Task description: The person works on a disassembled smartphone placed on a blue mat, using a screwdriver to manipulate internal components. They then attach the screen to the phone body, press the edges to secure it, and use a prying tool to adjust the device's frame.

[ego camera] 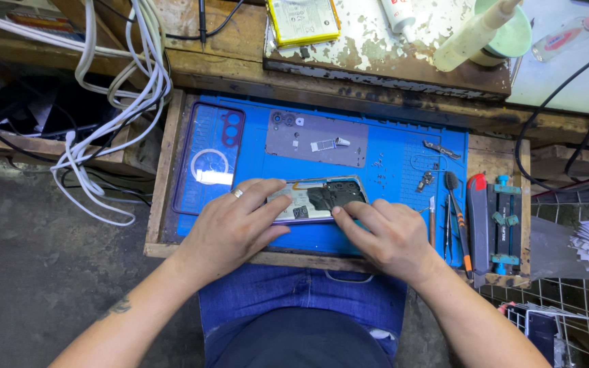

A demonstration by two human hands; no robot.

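An opened phone (318, 197) lies face down on the blue work mat (390, 170), its black inner parts and boards showing. My left hand (233, 225), with a ring on one finger, rests over the phone's left end and presses it with spread fingers. My right hand (386, 235) lies at the phone's lower right corner, its index fingertip touching the edge. The phone's grey back cover (315, 140) lies on the mat behind the phone, with small parts on it. A clear phone case (209, 160) with a ring mark lies at the mat's left.
Tweezers, a pry tool and a red-tipped knife (468, 218) lie at the mat's right, beside a blue-jawed holder (504, 221). Small screws (380, 163) dot the mat. White cables (114, 102) hang at the left. Bottles (475, 31) and a battery (303, 20) sit on the rear shelf.
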